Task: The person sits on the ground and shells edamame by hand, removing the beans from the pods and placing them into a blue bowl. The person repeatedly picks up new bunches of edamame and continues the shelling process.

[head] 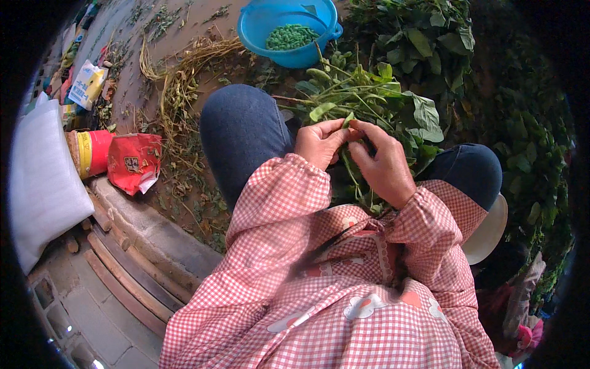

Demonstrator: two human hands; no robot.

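Between my fingertips is a small green bean pod [349,120], held above my lap. My left hand [318,142] pinches it from the left with thumb and forefinger. From the other side, the fingers of my right hand [385,161] close on the same pod, partly hiding it. Just beyond my hands lies a heap of cut bean plants [364,94] with stems, leaves and pods, spread between my knees. One larger green pod [322,111] rests at the heap's near edge. Farther off stands a blue plastic basin [286,56] holding shelled green beans [291,37].
Leafy plants [415,44] are piled at the far right. Bare stalks [184,69] and leaf litter cover the ground on the left. Past my left knee lie a red packet [133,161], a red and yellow tub [94,150], a white sack [48,184] and wooden poles [129,276].
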